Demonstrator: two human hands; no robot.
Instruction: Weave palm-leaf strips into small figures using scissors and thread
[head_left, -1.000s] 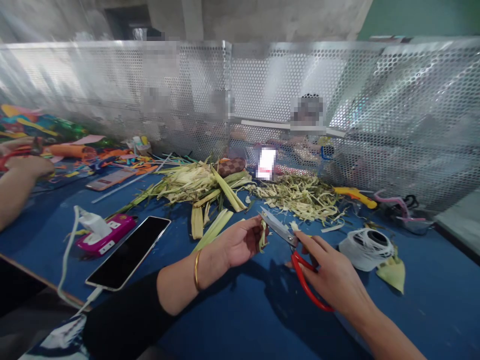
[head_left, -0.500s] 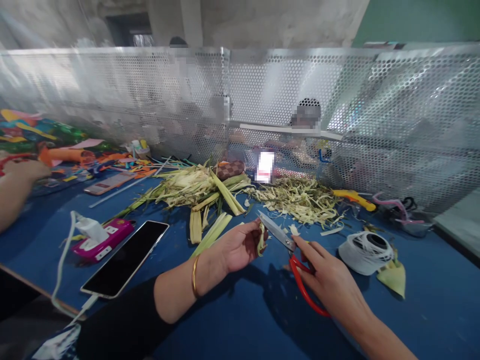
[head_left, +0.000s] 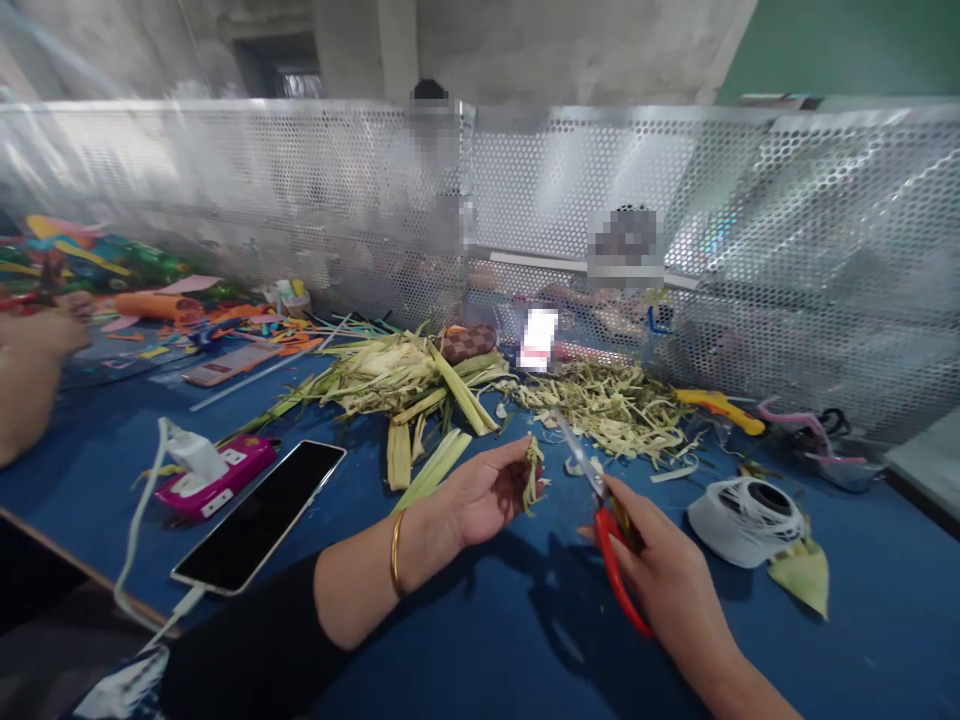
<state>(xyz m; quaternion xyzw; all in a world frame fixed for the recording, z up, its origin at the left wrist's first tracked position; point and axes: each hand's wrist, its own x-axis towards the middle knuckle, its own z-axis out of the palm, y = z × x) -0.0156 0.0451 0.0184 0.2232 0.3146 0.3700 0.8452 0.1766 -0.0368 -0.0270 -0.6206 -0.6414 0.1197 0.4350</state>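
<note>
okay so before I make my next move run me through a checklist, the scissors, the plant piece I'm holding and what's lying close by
1. Plant piece held: ok, at the fingertips of the left hand.
2. Scissors in hand: ok, the right hand has them by the red handles.
3. Blades apart from the left hand: ok, a gap shows between them.
4. Blades fully closed: cannot tell, they show nearly edge-on.
5. No scraps by the blades: not ok, a pale scrap lies on the table right by them in this view.
6. White roll apart from the right hand: ok, it sits beyond it, to the right.
</note>
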